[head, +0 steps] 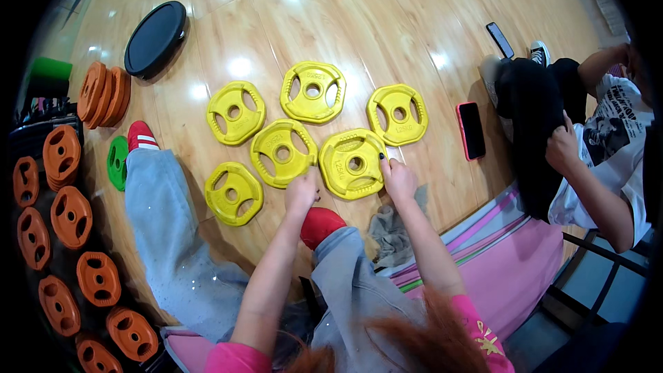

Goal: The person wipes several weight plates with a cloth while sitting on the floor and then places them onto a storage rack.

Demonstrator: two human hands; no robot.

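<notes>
Several yellow 1.25 kg weight plates lie flat on the floor before me, each with grip cut-outs and a centre hole. My right hand (pixel 400 181) holds the right rim of the near right plate (pixel 339 166), thumb on top. At the lower right edge of the middle plate (pixel 282 137) is my left hand (pixel 302 190), fingers curled; its grip is unclear. Around these two lie an upper left plate (pixel 222 119), a top plate (pixel 313 73), a right plate (pixel 399 132) and a lower left plate (pixel 218 196).
Orange weight plates (pixel 71 199) line the left, with another orange stack (pixel 98 96) beyond. A green plate (pixel 118 163) touches my left shoe. A black disc (pixel 155 39), grey cloth (pixel 391 233), pink-cased phone (pixel 470 132) and second phone (pixel 500 40) lie around. A person (pixel 611 140) sits at right.
</notes>
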